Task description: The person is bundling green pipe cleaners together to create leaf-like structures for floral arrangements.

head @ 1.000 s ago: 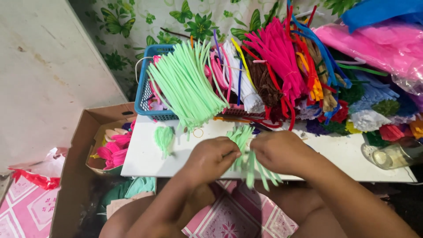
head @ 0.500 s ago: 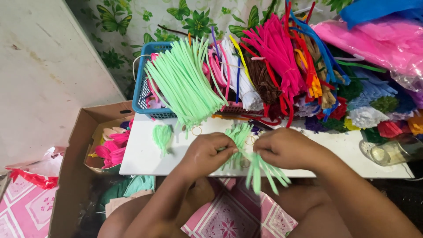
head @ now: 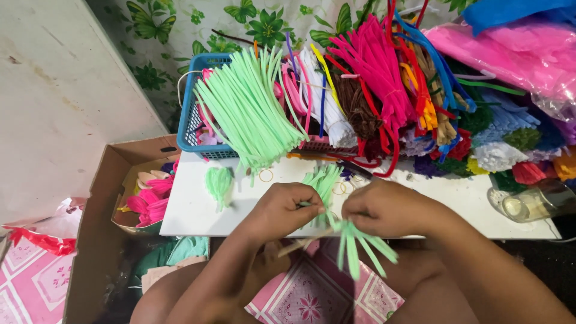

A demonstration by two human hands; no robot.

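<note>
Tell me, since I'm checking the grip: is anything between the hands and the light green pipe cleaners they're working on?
Nothing visible: left hand and right hand both directly hold the light green pipe cleaners.

A basket [head: 191, 123] is sitting at the back left of the table [head: 192, 210], pipe cleaners [head: 252, 114] lying across it; a cardboard box [head: 96, 204] is standing left of the table, a glass jar [head: 534, 204] resting at its right end.

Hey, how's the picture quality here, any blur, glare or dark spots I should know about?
Head view: light is soft and even on the white board; the left hand and right hand look fairly sharp, while the loose ends of the green pipe cleaners they hold are smeared; the pink plastic bag shows some sheen; the space under the board at lower right is dark.
</note>
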